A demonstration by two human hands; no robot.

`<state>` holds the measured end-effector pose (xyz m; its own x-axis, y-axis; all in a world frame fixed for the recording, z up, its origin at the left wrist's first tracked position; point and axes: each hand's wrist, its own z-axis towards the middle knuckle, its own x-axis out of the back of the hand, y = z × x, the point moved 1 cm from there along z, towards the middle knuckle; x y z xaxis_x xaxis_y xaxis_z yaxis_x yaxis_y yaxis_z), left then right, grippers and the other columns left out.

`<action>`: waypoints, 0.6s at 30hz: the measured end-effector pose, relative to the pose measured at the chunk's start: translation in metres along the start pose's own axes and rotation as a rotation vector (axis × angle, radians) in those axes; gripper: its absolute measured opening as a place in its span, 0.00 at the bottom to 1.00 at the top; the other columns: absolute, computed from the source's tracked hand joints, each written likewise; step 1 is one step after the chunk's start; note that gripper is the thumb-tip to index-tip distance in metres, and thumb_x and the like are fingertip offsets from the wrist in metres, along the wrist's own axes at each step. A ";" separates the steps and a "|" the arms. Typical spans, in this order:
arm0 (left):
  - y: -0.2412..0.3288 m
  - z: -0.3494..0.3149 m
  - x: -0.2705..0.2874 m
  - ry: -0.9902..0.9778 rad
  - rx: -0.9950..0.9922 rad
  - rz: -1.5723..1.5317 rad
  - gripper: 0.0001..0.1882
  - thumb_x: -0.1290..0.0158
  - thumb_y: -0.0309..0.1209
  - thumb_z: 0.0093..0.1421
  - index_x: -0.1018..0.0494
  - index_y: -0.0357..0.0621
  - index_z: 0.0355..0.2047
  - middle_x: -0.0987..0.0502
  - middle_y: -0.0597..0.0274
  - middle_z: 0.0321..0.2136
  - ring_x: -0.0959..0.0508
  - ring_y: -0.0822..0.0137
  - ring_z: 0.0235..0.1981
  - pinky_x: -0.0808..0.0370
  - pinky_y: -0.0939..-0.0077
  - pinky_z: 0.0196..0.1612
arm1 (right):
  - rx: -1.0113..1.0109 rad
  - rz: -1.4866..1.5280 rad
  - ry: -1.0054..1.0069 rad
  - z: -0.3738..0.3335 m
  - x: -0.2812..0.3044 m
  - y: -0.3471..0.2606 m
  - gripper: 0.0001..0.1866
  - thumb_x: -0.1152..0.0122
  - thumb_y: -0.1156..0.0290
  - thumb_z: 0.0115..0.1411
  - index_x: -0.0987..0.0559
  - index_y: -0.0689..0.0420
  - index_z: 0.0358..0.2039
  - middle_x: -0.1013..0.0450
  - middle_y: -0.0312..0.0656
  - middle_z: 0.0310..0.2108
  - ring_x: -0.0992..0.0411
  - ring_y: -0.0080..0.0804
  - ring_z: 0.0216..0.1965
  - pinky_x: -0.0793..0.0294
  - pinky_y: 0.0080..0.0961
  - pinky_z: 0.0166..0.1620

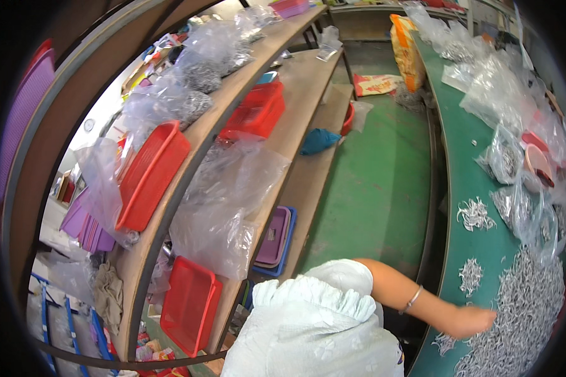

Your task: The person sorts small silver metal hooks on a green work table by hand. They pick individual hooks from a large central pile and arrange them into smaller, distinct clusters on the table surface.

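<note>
My left arm in a pale short sleeve (339, 279), with a bracelet (411, 300) at the wrist, stretches right over the green table (462, 251). My left hand (473, 321) is closed at the near edge of a big pile of small curved silvery metal pieces (528, 308). Its fingertips face away, so anything in them is hidden. A small heap of the same pieces (445, 343) lies just below the hand, and two more heaps, a nearer one (470, 277) and a farther one (476, 215), sit farther up the table. My right hand is out of view.
Clear plastic bags (502, 154) of pieces and a pink bowl (538, 161) line the table's far side. Wooden shelves (295, 94) at left hold red baskets (152, 176), bags and purple trays (272, 235). Between lies a green floor (374, 182); a yellow-orange sack (407, 53) stands at the back.
</note>
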<state>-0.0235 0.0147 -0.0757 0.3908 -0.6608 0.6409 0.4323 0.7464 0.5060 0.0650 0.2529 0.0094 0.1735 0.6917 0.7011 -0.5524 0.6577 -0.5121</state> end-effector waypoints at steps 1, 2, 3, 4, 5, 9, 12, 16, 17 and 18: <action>-0.003 0.001 0.021 -0.064 0.165 -0.141 0.10 0.53 0.32 0.58 0.32 0.36 0.32 0.30 0.49 0.31 0.27 0.54 0.33 0.26 0.61 0.38 | -0.016 -0.016 0.012 0.000 0.002 0.000 0.06 0.37 0.76 0.62 0.21 0.65 0.36 0.25 0.47 0.33 0.28 0.35 0.32 0.25 0.29 0.38; -0.006 0.002 0.046 -0.098 0.343 -0.282 0.10 0.57 0.33 0.61 0.34 0.38 0.33 0.31 0.50 0.29 0.28 0.54 0.32 0.27 0.58 0.38 | -0.030 -0.041 0.030 -0.002 0.005 -0.001 0.05 0.37 0.76 0.62 0.21 0.65 0.36 0.25 0.47 0.33 0.28 0.35 0.32 0.25 0.29 0.38; -0.009 0.000 0.075 -0.104 0.533 -0.399 0.10 0.61 0.34 0.64 0.35 0.40 0.34 0.31 0.51 0.28 0.30 0.54 0.31 0.29 0.55 0.38 | -0.043 -0.062 0.035 -0.006 0.009 -0.004 0.05 0.37 0.76 0.62 0.21 0.65 0.36 0.25 0.46 0.33 0.28 0.34 0.32 0.25 0.29 0.37; -0.013 0.000 0.096 -0.168 0.790 -0.563 0.11 0.61 0.34 0.64 0.34 0.38 0.35 0.31 0.50 0.31 0.30 0.53 0.34 0.29 0.56 0.43 | -0.055 -0.069 0.024 -0.003 0.009 -0.002 0.05 0.37 0.77 0.62 0.21 0.65 0.36 0.25 0.46 0.33 0.28 0.34 0.32 0.25 0.28 0.37; -0.028 -0.004 0.096 -0.080 0.637 -0.470 0.11 0.60 0.31 0.64 0.34 0.35 0.37 0.30 0.47 0.34 0.28 0.51 0.38 0.30 0.57 0.46 | -0.089 -0.073 0.018 -0.004 0.010 -0.001 0.05 0.37 0.77 0.62 0.21 0.64 0.37 0.25 0.45 0.33 0.28 0.33 0.32 0.25 0.28 0.37; -0.054 -0.017 0.120 0.082 0.093 -0.013 0.11 0.52 0.16 0.52 0.28 0.32 0.37 0.27 0.43 0.39 0.27 0.44 0.44 0.27 0.57 0.48 | -0.332 -0.019 -0.054 -0.005 0.006 -0.008 0.04 0.44 0.81 0.62 0.23 0.68 0.36 0.26 0.49 0.36 0.28 0.43 0.40 0.30 0.33 0.48; -0.049 0.006 0.140 -0.002 0.214 0.044 0.09 0.48 0.15 0.53 0.25 0.33 0.35 0.26 0.47 0.37 0.23 0.47 0.37 0.24 0.61 0.40 | -0.396 0.003 -0.078 0.002 0.012 -0.028 0.06 0.40 0.82 0.57 0.22 0.65 0.37 0.25 0.49 0.37 0.27 0.45 0.42 0.30 0.33 0.50; -0.048 0.004 0.147 0.009 0.180 0.142 0.08 0.43 0.16 0.54 0.23 0.35 0.35 0.23 0.51 0.37 0.23 0.51 0.39 0.26 0.63 0.44 | -0.393 -0.056 -0.183 0.000 0.016 -0.032 0.10 0.36 0.80 0.54 0.22 0.64 0.38 0.26 0.50 0.39 0.28 0.48 0.44 0.31 0.34 0.50; -0.047 0.003 0.148 -0.037 0.175 0.183 0.08 0.44 0.16 0.53 0.22 0.36 0.34 0.23 0.51 0.37 0.24 0.52 0.40 0.28 0.64 0.45 | -0.411 -0.002 -0.199 0.002 0.014 -0.032 0.12 0.35 0.79 0.53 0.22 0.64 0.39 0.26 0.49 0.40 0.29 0.48 0.44 0.31 0.35 0.50; -0.043 0.003 0.149 -0.047 0.178 0.202 0.11 0.45 0.15 0.53 0.22 0.38 0.36 0.23 0.53 0.39 0.25 0.54 0.41 0.29 0.64 0.47 | -0.400 0.004 -0.195 0.008 0.009 -0.034 0.13 0.34 0.79 0.52 0.22 0.63 0.40 0.26 0.49 0.40 0.29 0.48 0.45 0.31 0.35 0.50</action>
<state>0.0140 -0.1162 -0.0002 0.4143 -0.4959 0.7632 0.1983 0.8676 0.4561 0.0785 0.2348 0.0374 -0.0066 0.6504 0.7596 -0.1875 0.7453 -0.6398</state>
